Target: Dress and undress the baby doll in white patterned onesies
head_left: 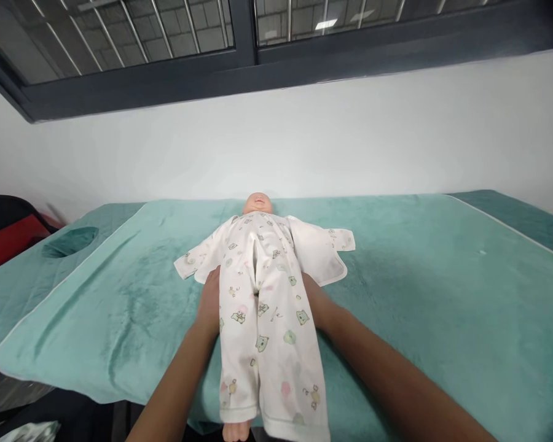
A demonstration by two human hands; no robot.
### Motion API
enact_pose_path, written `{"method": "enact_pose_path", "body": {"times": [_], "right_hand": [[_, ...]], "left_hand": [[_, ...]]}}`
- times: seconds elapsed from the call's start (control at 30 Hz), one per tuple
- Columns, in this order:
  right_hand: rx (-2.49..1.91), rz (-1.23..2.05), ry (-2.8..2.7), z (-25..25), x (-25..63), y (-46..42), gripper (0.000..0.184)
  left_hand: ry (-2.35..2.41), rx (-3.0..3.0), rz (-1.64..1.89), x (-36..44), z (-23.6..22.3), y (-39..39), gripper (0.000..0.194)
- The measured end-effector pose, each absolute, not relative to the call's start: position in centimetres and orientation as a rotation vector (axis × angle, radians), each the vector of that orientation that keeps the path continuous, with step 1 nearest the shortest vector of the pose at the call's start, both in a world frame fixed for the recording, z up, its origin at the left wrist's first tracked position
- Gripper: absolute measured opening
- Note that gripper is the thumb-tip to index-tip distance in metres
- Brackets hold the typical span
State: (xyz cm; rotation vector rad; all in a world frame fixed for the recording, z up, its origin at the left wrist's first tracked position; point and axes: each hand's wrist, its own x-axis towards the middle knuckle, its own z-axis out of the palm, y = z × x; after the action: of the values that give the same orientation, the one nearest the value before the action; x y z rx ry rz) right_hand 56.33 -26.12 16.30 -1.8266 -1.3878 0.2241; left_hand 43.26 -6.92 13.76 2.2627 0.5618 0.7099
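A baby doll (pixel 257 202) lies on its back with its head toward the wall. It wears white trousers (pixel 276 344) with a small animal print, and a matching white top (pixel 316 248) spread out to both sides, its sleeves stretched outward. One bare foot (pixel 236 431) sticks out of the left trouser leg; the other foot is not visible. My left hand (pixel 211 296) is against the left side of the trousers, near the hip. On the opposite side, my right hand (pixel 314 301) touches the trousers at about the same height. Cloth hides most fingers of both hands.
Beneath the doll is a green plush cover (pixel 419 294) over a padded bed, whose face hole (pixel 70 241) shows at the left. A red and black bag (pixel 13 239) stands at the far left. Behind rises a white wall (pixel 350 135) with a dark-framed window (pixel 244 67).
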Motion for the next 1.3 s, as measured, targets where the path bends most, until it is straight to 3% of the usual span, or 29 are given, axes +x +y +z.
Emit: {"method": "enact_pose_path", "body": {"times": [0.27,0.47,0.7,0.87,1.07,1.17,1.3], "right_hand": [[-1.913,-0.151,-1.496,15.5,56.4,-25.7,0.02],[-2.025,-0.316,-1.668,14.6,57.5,-27.9,0.021],[-1.914,-0.289,-1.81,13.7,56.8,-31.0,0.038],[-1.851,-0.09,-1.784,14.2,56.1,-32.1,0.049],[-1.869,0.112,-1.468,15.1,57.8,-34.3,0.046],[-2.108,-0.07,-1.328,14.9,60.6,-35.3,0.04],[-2.493,-0.286,-0.843,14.3,63.8,-35.4,0.04]], "left_hand": [[0.461,2.461,0.842,42.3,13.2,-6.3,0.021],[0.101,2.909,0.855,39.9,13.2,-5.8,0.024],[-0.024,3.014,0.778,37.6,12.9,-5.9,0.026],[-0.057,2.861,0.674,36.9,13.3,-6.3,0.027],[0.432,2.347,0.72,36.8,13.7,-4.4,0.025],[0.898,2.267,0.86,38.1,13.7,-3.0,0.032],[1.117,2.532,0.699,40.1,13.9,-2.1,0.046]]}}
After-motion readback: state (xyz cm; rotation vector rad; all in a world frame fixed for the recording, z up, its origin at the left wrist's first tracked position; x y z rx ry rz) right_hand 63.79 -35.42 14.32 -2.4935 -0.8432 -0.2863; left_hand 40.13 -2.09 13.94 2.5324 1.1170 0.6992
